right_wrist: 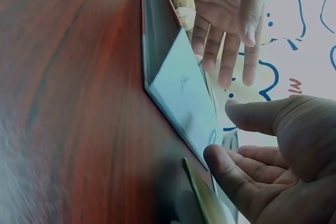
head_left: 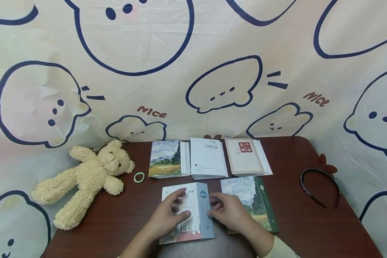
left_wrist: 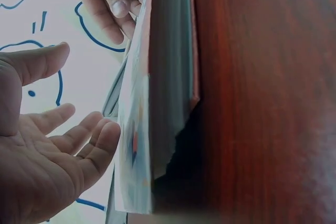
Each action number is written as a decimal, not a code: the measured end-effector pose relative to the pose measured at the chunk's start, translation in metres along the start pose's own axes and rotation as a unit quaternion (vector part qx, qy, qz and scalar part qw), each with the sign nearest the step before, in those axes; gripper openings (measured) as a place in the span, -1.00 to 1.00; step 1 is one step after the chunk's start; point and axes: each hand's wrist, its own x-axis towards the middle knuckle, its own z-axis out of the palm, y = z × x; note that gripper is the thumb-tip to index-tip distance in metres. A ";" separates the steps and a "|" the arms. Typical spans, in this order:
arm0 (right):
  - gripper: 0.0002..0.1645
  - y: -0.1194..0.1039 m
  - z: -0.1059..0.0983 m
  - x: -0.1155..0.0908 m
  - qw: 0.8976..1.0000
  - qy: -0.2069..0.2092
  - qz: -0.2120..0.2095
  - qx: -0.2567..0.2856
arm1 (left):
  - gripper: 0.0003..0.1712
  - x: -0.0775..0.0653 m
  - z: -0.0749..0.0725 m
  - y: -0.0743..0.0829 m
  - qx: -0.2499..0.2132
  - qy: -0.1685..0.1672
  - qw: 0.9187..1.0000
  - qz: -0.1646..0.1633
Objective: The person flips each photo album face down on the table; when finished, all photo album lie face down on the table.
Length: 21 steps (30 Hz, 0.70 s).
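A book (head_left: 193, 211) with a white, pink-bottomed cover and pale blue spine lies at the front middle of the table. Over its cover hovers my left hand (head_left: 171, 213), fingers spread and loosely bent, holding nothing. My right hand (head_left: 230, 211) is beside the blue spine (right_wrist: 184, 87), its fingertips close to the spine's edge, thumb and fingers apart in the right wrist view. The page edges (left_wrist: 170, 66) show in the left wrist view. Partly under the right hand and forearm lies a second book (head_left: 245, 197) with a painted landscape cover and green spine.
Along the back stand a landscape-covered book (head_left: 164, 159), a white book (head_left: 208, 157) and a cream book (head_left: 245, 156) with a red square. A teddy bear (head_left: 90, 179) and a green ring (head_left: 139, 177) are at left. A black headband (head_left: 320, 172) lies at right.
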 end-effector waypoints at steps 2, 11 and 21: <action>-0.38 0.000 -0.003 0.001 1.000 -0.001 0.001 0.007 | -0.19 0.003 0.000 0.000 0.000 0.005 1.000 0.005; -0.43 0.006 -0.016 -0.001 1.000 0.020 0.004 0.002 | -0.28 0.011 0.002 0.006 0.018 0.027 0.999 0.022; -0.49 0.011 -0.046 0.000 0.998 0.063 -0.011 -0.011 | -0.32 0.025 0.012 0.017 -0.008 0.029 0.999 0.030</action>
